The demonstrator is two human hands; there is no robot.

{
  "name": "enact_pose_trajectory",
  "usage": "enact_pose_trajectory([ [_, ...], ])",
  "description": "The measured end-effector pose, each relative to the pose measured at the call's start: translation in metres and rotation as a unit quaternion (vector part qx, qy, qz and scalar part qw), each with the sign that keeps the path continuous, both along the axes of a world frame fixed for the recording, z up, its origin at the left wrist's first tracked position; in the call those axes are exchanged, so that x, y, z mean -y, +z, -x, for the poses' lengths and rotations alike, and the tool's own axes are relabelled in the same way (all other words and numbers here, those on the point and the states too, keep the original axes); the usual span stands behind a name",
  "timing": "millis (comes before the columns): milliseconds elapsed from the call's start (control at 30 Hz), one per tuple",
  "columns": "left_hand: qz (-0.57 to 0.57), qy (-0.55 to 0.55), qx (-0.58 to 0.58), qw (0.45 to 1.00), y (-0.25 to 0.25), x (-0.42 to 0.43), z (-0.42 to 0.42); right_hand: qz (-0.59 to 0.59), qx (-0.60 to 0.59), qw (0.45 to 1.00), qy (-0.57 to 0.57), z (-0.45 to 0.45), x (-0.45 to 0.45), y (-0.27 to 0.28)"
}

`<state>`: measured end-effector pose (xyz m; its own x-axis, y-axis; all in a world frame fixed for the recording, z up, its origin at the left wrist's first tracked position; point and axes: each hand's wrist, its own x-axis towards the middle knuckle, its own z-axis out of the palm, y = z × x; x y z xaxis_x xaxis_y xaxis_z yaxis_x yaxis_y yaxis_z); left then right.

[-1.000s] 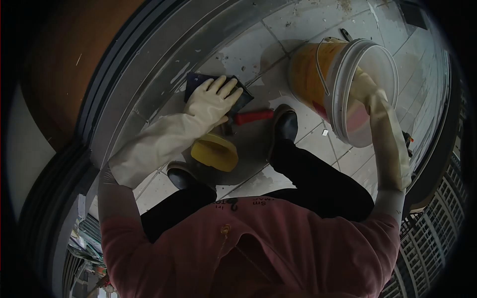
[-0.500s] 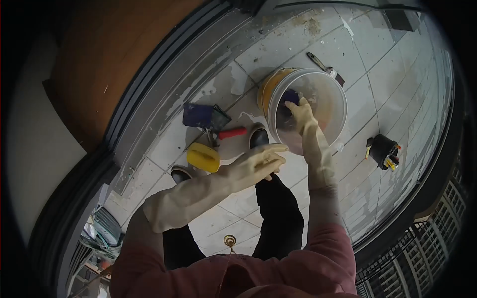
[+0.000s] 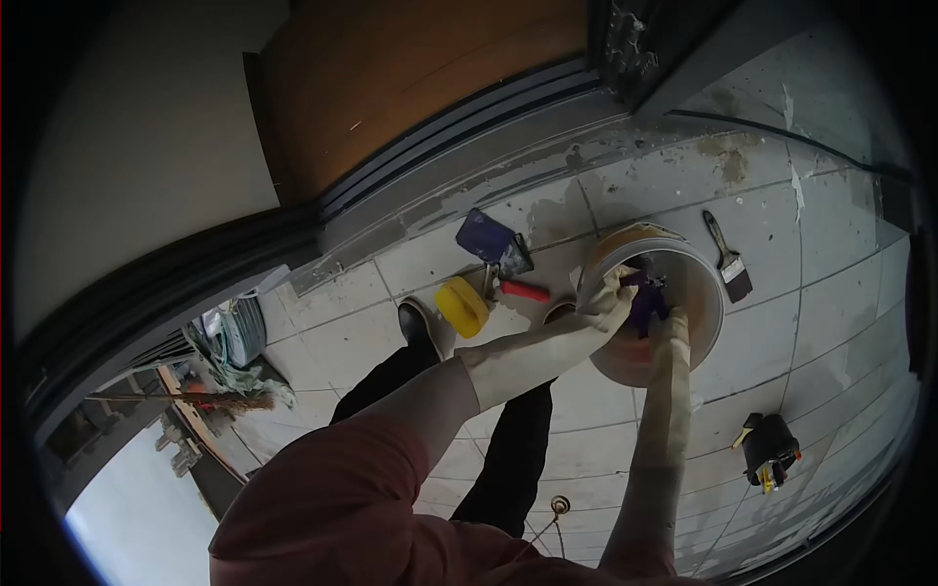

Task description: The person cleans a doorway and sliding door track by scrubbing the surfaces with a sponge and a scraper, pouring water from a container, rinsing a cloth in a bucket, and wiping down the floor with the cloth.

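Both my hands wear long cream rubber gloves and reach into a round, pale translucent bucket (image 3: 705, 337). Inside it is a crumpled dark purple cloth (image 3: 645, 311). My left hand (image 3: 614, 301) is closed on the cloth's left side, at the near-left rim. On the right, my right hand (image 3: 670, 334) has its fingers curled onto the same cloth. The fingertips of both hands are partly hidden by the cloth and the bucket's shade.
Left of the bucket lie a purple flat pad (image 3: 485, 236), a red-handled tool (image 3: 525, 290) and a yellow sponge-like block (image 3: 461, 307). A paintbrush (image 3: 728, 256) lies to the right. A black pot of tools (image 3: 770, 449) stands nearer right. A door track (image 3: 469, 186) runs behind.
My left hand has moved from outside the bucket into it and taken hold of the purple cloth. My right hand stays on the cloth. The view has turned and shifted.
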<state>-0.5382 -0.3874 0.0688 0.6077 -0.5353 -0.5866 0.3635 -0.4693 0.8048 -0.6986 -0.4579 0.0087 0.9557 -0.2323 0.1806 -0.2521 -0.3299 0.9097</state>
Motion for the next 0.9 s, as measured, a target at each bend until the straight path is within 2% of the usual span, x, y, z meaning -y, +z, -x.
enact_pose_trajectory([
  [33,-0.009,-0.005,-0.001,1.0,-0.01,-0.003,0.002,-0.276,0.076,0.95,-0.123,-0.021,-0.001,0.019],
  [67,-0.012,-0.02,0.013,1.0,-0.019,-0.006,0.009,-0.525,0.139,0.806,-0.234,-0.04,0.0,0.038],
  [100,-0.012,-0.034,0.025,0.999,-0.025,-0.006,0.015,-0.718,0.19,0.585,-0.327,-0.052,0.005,0.04],
  [133,-0.099,-0.007,-0.061,0.993,0.002,0.011,0.005,-0.698,0.137,0.667,-0.223,-0.021,-0.007,-0.062],
  [167,-0.112,0.018,-0.069,0.991,0.0,0.013,0.005,-0.65,0.094,0.745,-0.114,-0.015,-0.013,-0.124],
  [200,-0.125,0.043,-0.075,0.988,-0.002,0.015,0.005,-0.742,0.07,0.641,-0.182,0.003,-0.007,-0.168],
  [233,-0.046,0.015,0.013,0.999,-0.035,-0.008,0.013,-0.817,0.047,0.521,-0.242,-0.005,0.003,-0.172],
  [267,-0.049,0.012,0.013,0.999,-0.033,-0.006,0.007,-0.872,0.024,0.39,-0.294,-0.011,0.014,-0.179],
  [333,-0.198,-0.039,-0.127,0.971,-0.008,0.005,-0.003,-0.821,0.039,0.431,-0.372,-0.026,0.011,-0.139],
  [400,-0.414,-0.061,-0.222,0.881,0.013,0.025,-0.011,-0.784,0.102,0.44,-0.427,-0.053,0.012,-0.057],
  [433,-0.343,0.014,-0.356,0.869,-0.006,0.025,-0.007,-0.782,0.137,0.419,-0.441,-0.062,0.013,-0.011],
  [467,-0.264,0.093,-0.475,0.834,-0.021,0.023,-0.002,-0.788,0.167,0.398,-0.439,-0.069,0.015,0.027],
  [500,-0.251,0.13,-0.519,0.807,0.004,0.037,-0.008,-0.798,0.193,0.377,-0.428,-0.072,0.014,0.067],
  [533,-0.245,0.129,-0.526,0.804,-0.003,0.038,0.0,-0.81,0.197,0.374,-0.408,-0.059,0.006,0.097],
  [567,-0.266,0.081,-0.564,0.778,-0.022,0.035,0.008,-0.82,0.201,0.369,-0.388,-0.045,-0.002,0.127],
  [600,-0.281,0.035,-0.596,0.751,-0.051,0.032,0.017,-0.824,0.26,0.406,-0.299,-0.032,-0.015,0.154],
  [633,-0.294,-0.009,-0.622,0.726,-0.059,0.036,0.014,-0.82,0.316,0.433,-0.2,-0.02,-0.025,0.176],
  [700,-0.243,0.022,-0.606,0.758,-0.053,0.035,0.011,-0.827,0.371,0.367,-0.209,-0.015,-0.027,0.213],
  [733,-0.19,0.024,-0.614,0.766,-0.04,0.031,0.011,-0.827,0.381,0.245,-0.333,-0.022,-0.017,0.241],
  [767,-0.135,0.022,-0.621,0.772,-0.027,0.027,0.011,-0.825,0.423,0.166,-0.337,-0.028,-0.008,0.248],
  [800,-0.088,0.029,-0.628,0.773,-0.01,0.02,0.004,-0.813,0.466,0.088,-0.338,-0.033,0.001,0.254],
  [833,-0.041,0.036,-0.635,0.77,0.006,0.012,-0.003,-0.803,0.549,0.05,-0.225,-0.033,0.005,0.245],
  [867,-0.026,-0.018,-0.625,0.78,-0.002,-0.001,-0.005,-0.809,0.528,0.154,-0.207,-0.031,0.02,0.236],
  [900,-0.015,-0.038,-0.65,0.759,0.045,0.006,-0.02,-0.819,0.496,0.144,-0.25,-0.025,0.034,0.218],
])
